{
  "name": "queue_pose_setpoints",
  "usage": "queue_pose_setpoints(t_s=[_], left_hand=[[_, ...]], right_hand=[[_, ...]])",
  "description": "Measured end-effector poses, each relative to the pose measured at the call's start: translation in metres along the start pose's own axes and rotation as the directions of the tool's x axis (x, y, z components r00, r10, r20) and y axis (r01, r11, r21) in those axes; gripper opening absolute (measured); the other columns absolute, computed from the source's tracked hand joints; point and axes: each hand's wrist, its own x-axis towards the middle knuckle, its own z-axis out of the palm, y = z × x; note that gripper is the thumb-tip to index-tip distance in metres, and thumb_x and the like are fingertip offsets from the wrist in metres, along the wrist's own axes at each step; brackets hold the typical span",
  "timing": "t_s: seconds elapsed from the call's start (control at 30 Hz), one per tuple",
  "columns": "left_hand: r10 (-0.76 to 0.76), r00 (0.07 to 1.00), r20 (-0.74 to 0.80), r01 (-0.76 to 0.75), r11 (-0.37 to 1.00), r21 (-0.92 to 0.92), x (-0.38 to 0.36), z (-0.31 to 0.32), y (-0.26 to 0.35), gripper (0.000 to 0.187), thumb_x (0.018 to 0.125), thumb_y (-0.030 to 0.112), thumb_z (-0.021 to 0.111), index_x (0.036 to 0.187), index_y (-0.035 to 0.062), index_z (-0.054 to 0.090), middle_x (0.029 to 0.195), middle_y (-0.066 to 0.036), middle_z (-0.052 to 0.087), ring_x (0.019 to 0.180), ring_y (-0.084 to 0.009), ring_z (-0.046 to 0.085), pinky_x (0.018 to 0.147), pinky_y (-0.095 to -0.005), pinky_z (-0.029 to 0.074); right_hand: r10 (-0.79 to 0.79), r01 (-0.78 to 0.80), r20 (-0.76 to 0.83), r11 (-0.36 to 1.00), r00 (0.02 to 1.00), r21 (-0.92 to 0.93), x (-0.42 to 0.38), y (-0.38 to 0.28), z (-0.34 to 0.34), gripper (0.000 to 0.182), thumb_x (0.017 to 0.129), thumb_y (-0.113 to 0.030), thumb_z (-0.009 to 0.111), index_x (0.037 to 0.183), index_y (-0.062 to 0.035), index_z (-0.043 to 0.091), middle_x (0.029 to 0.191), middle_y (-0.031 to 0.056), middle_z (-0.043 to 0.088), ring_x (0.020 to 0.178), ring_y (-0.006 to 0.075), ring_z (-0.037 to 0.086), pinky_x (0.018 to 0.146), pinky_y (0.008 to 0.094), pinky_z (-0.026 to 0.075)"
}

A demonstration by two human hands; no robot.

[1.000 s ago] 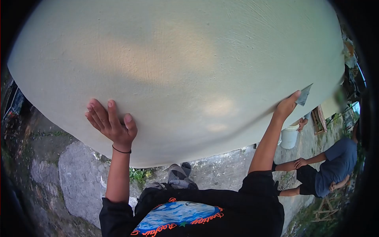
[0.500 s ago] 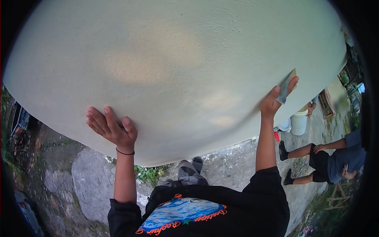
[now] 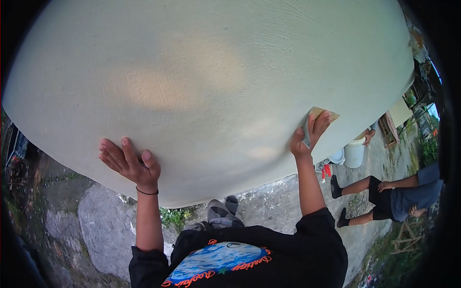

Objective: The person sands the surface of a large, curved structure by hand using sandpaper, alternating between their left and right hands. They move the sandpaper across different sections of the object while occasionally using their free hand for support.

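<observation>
A large pale, plastered wall [image 3: 201, 105] takes up most of the view, with fine scratches and small bumps on its surface. My left hand [image 3: 130, 164] rests on its lower left part, fingers spread, with a dark band around the wrist. On the right, my right hand [image 3: 309, 137] presses a bent piece of sandpaper [image 3: 317, 112] against the wall. The sheet is grey on one side and tan on the other, and the fingers and thumb lie across it, partly hiding it.
White buckets [image 3: 354, 152] stand on the concrete ground [image 3: 273, 197] at the right, where another person's hand [image 3: 369, 137] touches one. Another person in dark shorts [image 3: 379, 192] is nearby. A wooden trestle [image 3: 407, 238] stands lower right. Weeds [image 3: 174, 217] grow at the wall's foot.
My right hand has moved left and down along the wall with the sandpaper, which now shows more of its tan side. My left hand stays nearly in place on the wall.
</observation>
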Motion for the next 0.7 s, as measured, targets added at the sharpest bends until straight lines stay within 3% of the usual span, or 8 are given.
queue_pose_setpoints(t_s=[0.1,0.2,0.3,0.33,0.47,0.6,0.63,0.7], left_hand=[[0.001,1.000,-0.011,-0.001,1.000,0.001,0.002,0.003,0.000,0.050,0.095,0.033,0.034,0.140,0.0115,0.037,0.149,-0.022,0.026,0.140,-0.0347,0.021,0.114,-0.0485,0.010],[0.009,1.000,-0.017,-0.009,1.000,-0.007,0.002,0.003,-0.001,0.050,0.095,0.032,0.034,0.140,0.0116,0.038,0.149,-0.022,0.025,0.140,-0.0347,0.021,0.114,-0.0486,0.009],[0.004,1.000,-0.024,-0.004,1.000,-0.005,0.002,0.004,-0.002,0.050,0.094,0.031,0.035,0.140,0.0116,0.038,0.149,-0.022,0.026,0.140,-0.0346,0.021,0.114,-0.0486,0.009],[0.004,1.000,-0.025,-0.005,1.000,-0.016,0.002,0.003,-0.001,0.050,0.093,0.031,0.036,0.140,0.0116,0.039,0.149,-0.022,0.026,0.140,-0.0345,0.021,0.114,-0.0486,0.009],[-0.017,0.999,-0.031,0.017,1.000,-0.024,0.000,0.002,-0.002,0.050,0.093,0.031,0.037,0.139,0.0118,0.039,0.148,-0.023,0.027,0.140,-0.0349,0.022,0.114,-0.0489,0.010],[-0.021,1.000,-0.013,0.021,1.000,-0.019,-0.002,0.000,-0.001,0.050,0.092,0.031,0.038,0.138,0.0115,0.040,0.148,-0.023,0.028,0.140,-0.0356,0.023,0.114,-0.0497,0.011],[-0.022,1.000,-0.012,0.022,1.000,-0.020,-0.001,0.002,-0.001,0.050,0.092,0.031,0.038,0.138,0.0114,0.040,0.148,-0.023,0.028,0.140,-0.0358,0.023,0.114,-0.0499,0.011],[-0.023,1.000,-0.015,0.022,0.999,-0.029,-0.002,0.002,-0.002,0.050,0.092,0.032,0.038,0.138,0.0111,0.041,0.148,-0.023,0.028,0.139,-0.0358,0.023,0.114,-0.0499,0.011]], right_hand=[[0.540,-0.496,-0.166,0.833,0.825,0.244,0.087,0.042,-0.017,0.063,0.100,-0.038,0.031,0.146,0.0024,0.014,0.153,0.0198,0.013,0.142,0.0324,0.011,0.114,0.0420,0.009],[0.785,-0.665,-0.077,0.567,0.614,0.486,0.169,0.059,-0.029,0.064,0.100,-0.039,0.030,0.147,0.0005,0.012,0.153,0.0201,0.013,0.142,0.0320,0.009,0.115,0.0409,0.005],[0.219,-0.208,-0.174,0.975,0.960,0.077,0.180,-0.036,-0.016,0.059,0.098,-0.045,0.031,0.146,-0.0097,0.026,0.152,0.0218,0.014,0.141,0.0362,0.013,0.114,0.0474,0.003],[-0.048,0.051,-0.096,0.998,0.994,0.024,0.152,-0.061,-0.005,0.052,0.096,-0.045,0.037,0.141,-0.0206,0.040,0.152,0.0187,0.020,0.142,0.0336,0.015,0.114,0.0487,0.002],[-0.324,0.322,0.083,0.946,0.943,0.033,0.024,-0.034,0.001,0.040,0.091,-0.036,0.045,0.130,-0.0300,0.054,0.151,0.0159,0.026,0.142,0.0309,0.017,0.115,0.0498,0.002],[0.281,-0.265,-0.113,0.954,0.953,0.138,0.062,0.027,-0.017,0.059,0.099,-0.036,0.033,0.146,-0.0017,0.021,0.153,0.0210,0.016,0.142,0.0353,0.014,0.114,0.0465,0.007],[0.518,-0.472,-0.132,0.839,0.845,0.270,0.089,0.042,-0.023,0.063,0.100,-0.038,0.033,0.144,0.0054,0.019,0.152,0.0192,0.018,0.142,0.0267,0.015,0.114,0.0358,0.012],[0.868,-0.769,0.075,0.392,0.491,0.504,0.144,0.063,-0.041,0.062,0.100,-0.037,0.032,0.143,0.0053,0.021,0.151,0.0206,0.019,0.141,0.0317,0.016,0.114,0.0375,0.009]])
